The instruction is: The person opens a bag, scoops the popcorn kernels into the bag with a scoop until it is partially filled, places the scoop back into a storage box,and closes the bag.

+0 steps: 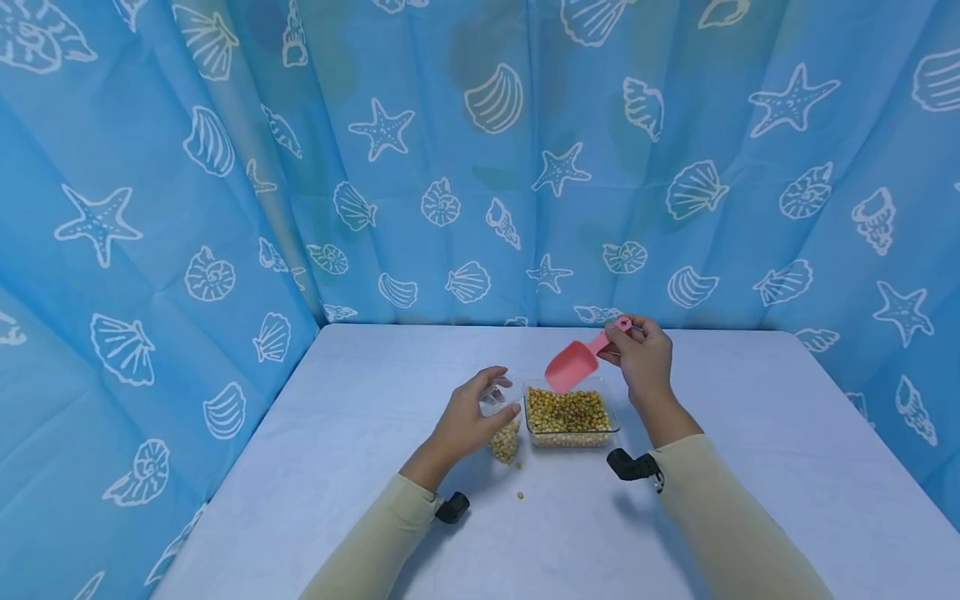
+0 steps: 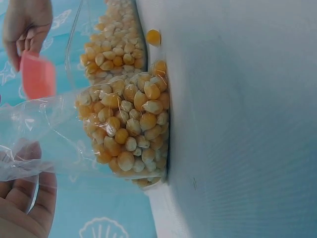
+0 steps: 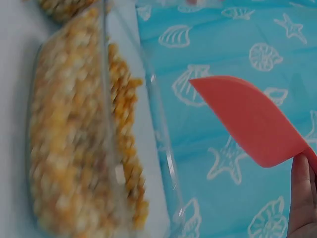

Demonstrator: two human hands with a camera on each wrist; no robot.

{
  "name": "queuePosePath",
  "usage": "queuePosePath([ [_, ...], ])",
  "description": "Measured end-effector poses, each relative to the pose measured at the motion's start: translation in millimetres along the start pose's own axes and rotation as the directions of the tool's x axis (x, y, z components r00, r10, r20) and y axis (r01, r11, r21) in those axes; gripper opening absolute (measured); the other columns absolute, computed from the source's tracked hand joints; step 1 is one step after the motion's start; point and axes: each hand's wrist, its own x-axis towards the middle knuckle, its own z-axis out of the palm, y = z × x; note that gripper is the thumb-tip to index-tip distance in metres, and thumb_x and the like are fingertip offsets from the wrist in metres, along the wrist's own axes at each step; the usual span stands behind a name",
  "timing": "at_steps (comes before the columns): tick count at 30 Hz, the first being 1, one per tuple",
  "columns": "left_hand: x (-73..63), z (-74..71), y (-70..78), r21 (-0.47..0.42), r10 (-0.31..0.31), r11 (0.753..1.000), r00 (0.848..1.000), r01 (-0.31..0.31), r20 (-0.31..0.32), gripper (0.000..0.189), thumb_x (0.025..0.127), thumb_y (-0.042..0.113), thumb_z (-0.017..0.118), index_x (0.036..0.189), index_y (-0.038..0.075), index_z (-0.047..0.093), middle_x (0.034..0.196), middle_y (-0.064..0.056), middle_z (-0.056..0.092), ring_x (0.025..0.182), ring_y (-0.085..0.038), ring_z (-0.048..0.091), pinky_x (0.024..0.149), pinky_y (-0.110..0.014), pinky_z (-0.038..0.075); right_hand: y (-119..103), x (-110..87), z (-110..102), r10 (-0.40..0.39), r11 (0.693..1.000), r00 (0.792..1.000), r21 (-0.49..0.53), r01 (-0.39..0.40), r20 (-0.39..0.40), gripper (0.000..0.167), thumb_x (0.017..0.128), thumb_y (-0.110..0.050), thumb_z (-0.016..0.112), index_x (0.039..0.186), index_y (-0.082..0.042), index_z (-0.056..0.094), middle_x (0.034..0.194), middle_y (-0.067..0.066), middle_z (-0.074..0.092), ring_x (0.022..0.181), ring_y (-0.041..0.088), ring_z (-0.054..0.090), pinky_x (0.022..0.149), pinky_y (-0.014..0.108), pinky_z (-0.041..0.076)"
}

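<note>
My right hand (image 1: 647,358) grips the handle of a pink scoop (image 1: 572,367), held tilted above a clear rectangular container (image 1: 576,431). Yellow corn kernels (image 1: 567,410) fill much of that container, and none show in the scoop's bowl. To its left stands a clear plastic bag (image 2: 124,131) with kernels in its lower part. My left hand (image 1: 467,421) holds the bag's upper part, fingers and thumb around the loose plastic. The right wrist view shows the scoop (image 3: 252,121) apart from the container's rim.
Two loose kernels lie on the white tablecloth (image 1: 360,417) in front of the bag, one of them a single kernel (image 1: 521,496) nearer to me. A blue curtain (image 1: 450,167) with white shell and starfish prints hangs behind the table and along its left side.
</note>
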Motion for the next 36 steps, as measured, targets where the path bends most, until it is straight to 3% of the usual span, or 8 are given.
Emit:
queuePosePath([
  [5,-0.3,-0.4,-0.7,0.004,0.006,1.000,1.000,-0.006,0.004,0.059,0.093,0.039,0.065,0.141,0.012,0.045,0.122,-0.005,0.062,0.102,-0.012,0.058,0.092,-0.039,0.048,13,3.6,-14,-0.025,0.993,0.999,-0.114,0.020,-0.037,0.042,0.096,-0.027,0.063,0.129,-0.005,0.051,0.111,0.016,0.063,0.083,0.016,0.069,0.071,0.024,0.055],
  [12,-0.6,-0.6,0.1,-0.007,0.008,1.000,1.000,-0.008,0.000,0.057,0.093,0.037,0.066,0.141,0.012,0.046,0.121,-0.002,0.062,0.102,-0.012,0.058,0.093,-0.038,0.048,17,4.6,-25,-0.144,0.955,0.986,-0.271,0.118,-0.079,0.038,0.097,-0.025,0.062,0.127,-0.005,0.052,0.105,0.014,0.064,0.081,0.016,0.070,0.070,0.019,0.053],
  [20,-0.7,0.3,-0.6,-0.004,-0.011,1.000,1.000,0.011,0.001,0.058,0.092,0.037,0.067,0.141,0.014,0.045,0.122,0.000,0.062,0.102,-0.011,0.058,0.093,-0.039,0.048,17,-0.4,-22,-0.202,0.904,0.979,-0.392,0.171,-0.038,0.038,0.098,-0.030,0.059,0.127,-0.005,0.053,0.103,0.012,0.065,0.082,0.020,0.069,0.071,0.020,0.053],
  [26,-0.1,0.3,-0.8,-0.015,-0.012,1.000,1.000,0.012,0.011,0.058,0.093,0.035,0.067,0.142,0.013,0.045,0.123,-0.005,0.062,0.102,-0.012,0.058,0.093,-0.040,0.048,23,-4.9,-18,-0.216,0.877,0.976,-0.439,0.195,0.002,0.036,0.098,-0.028,0.059,0.125,-0.006,0.054,0.102,0.011,0.065,0.082,0.022,0.070,0.074,0.029,0.056],
  [30,0.0,0.5,-1.3,-0.006,-0.016,1.000,1.000,0.016,0.010,0.058,0.093,0.039,0.065,0.142,0.014,0.045,0.122,0.001,0.061,0.102,-0.011,0.058,0.093,-0.038,0.048,28,-5.9,-15,-0.191,0.884,0.982,-0.435,0.169,-0.006,0.038,0.099,-0.028,0.059,0.129,-0.007,0.052,0.104,0.011,0.064,0.084,0.020,0.069,0.075,0.029,0.055],
  [36,-0.4,1.9,-3.6,0.003,-0.012,1.000,1.000,0.012,0.001,0.059,0.092,0.040,0.066,0.141,0.014,0.045,0.121,0.003,0.062,0.101,-0.010,0.058,0.093,-0.037,0.048,39,-3.9,-13,-0.087,0.930,0.993,-0.364,0.050,-0.084,0.040,0.099,-0.027,0.059,0.131,-0.006,0.050,0.106,0.013,0.064,0.082,0.020,0.069,0.068,0.018,0.053],
])
